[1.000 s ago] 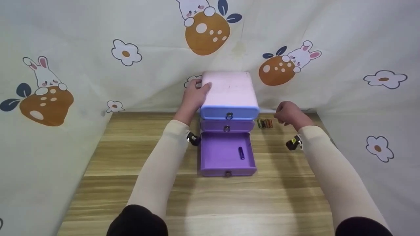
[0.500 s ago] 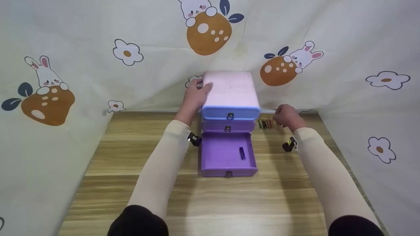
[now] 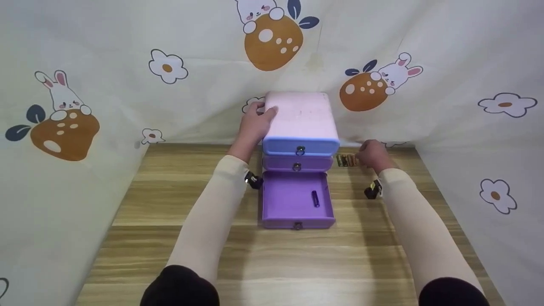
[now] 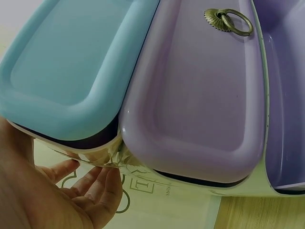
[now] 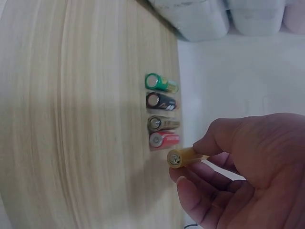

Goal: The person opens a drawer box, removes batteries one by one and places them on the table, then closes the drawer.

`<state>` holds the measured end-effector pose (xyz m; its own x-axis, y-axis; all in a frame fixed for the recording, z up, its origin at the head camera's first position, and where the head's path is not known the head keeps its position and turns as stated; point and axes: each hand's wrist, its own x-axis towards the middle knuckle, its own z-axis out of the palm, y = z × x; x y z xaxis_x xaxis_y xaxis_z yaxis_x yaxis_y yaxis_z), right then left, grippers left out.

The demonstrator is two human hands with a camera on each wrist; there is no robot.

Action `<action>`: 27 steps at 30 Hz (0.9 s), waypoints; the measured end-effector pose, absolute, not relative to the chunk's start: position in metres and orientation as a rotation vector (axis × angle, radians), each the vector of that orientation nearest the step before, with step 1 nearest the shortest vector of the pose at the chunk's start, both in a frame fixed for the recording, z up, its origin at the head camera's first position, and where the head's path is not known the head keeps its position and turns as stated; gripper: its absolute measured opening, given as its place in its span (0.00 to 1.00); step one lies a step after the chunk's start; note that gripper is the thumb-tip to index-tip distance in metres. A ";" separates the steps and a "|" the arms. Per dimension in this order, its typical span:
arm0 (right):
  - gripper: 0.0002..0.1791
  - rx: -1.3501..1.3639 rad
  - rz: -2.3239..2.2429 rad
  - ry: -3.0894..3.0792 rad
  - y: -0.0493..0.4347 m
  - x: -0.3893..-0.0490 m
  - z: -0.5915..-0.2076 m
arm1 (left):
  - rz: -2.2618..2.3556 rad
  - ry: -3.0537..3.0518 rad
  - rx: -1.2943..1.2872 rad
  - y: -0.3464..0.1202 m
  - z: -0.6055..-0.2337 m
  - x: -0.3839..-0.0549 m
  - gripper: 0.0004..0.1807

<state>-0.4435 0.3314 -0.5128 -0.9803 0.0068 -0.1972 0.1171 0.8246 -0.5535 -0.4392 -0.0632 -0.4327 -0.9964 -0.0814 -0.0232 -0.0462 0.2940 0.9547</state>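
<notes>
My right hand pinches a yellow-gold battery between thumb and fingers, as the right wrist view shows. Right beside it, a row of batteries lies on the table: green, black, gold and red. My left hand rests on the small drawer cabinet, thumb on its pink top and fingers against the left side. The cabinet's bottom purple drawer is pulled out, with one dark purple battery lying in it.
Above the pulled-out drawer are a blue drawer front and a purple drawer front, both pushed in, with ring pulls. A patterned cloth hangs behind and at both sides of the wooden table.
My right hand has moved down and slightly left toward the battery row, and now overlaps its right end. The left hand stays on the cabinet. The whole head view has drifted slightly.
</notes>
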 end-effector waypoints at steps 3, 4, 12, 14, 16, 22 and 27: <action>0.16 0.096 -0.867 2.820 0.335 -0.444 -0.515 | -1.864 -2.512 0.129 -0.063 -0.433 -0.440 0.36; 0.16 0.086 -0.860 2.825 0.336 -0.444 -0.515 | -1.873 -2.511 0.129 -0.064 -0.433 -0.440 0.36; 0.13 0.114 -0.874 2.800 0.339 -0.449 -0.522 | -1.843 -2.529 0.126 -0.064 -0.432 -0.440 0.37; 0.13 0.123 -0.878 2.787 0.339 -0.450 -0.525 | -1.834 -2.531 0.130 -0.064 -0.432 -0.440 0.36; 0.13 0.133 -0.872 2.788 0.339 -0.452 -0.528 | -1.827 -2.533 0.136 -0.064 -0.432 -0.440 0.36; 0.13 0.167 -0.882 2.766 0.340 -0.456 -0.534 | -1.807 -2.544 0.151 -0.063 -0.432 -0.439 0.37; 0.14 0.198 -0.938 2.716 0.340 -0.457 -0.538 | -1.798 -2.545 0.152 -0.063 -0.432 -0.438 0.37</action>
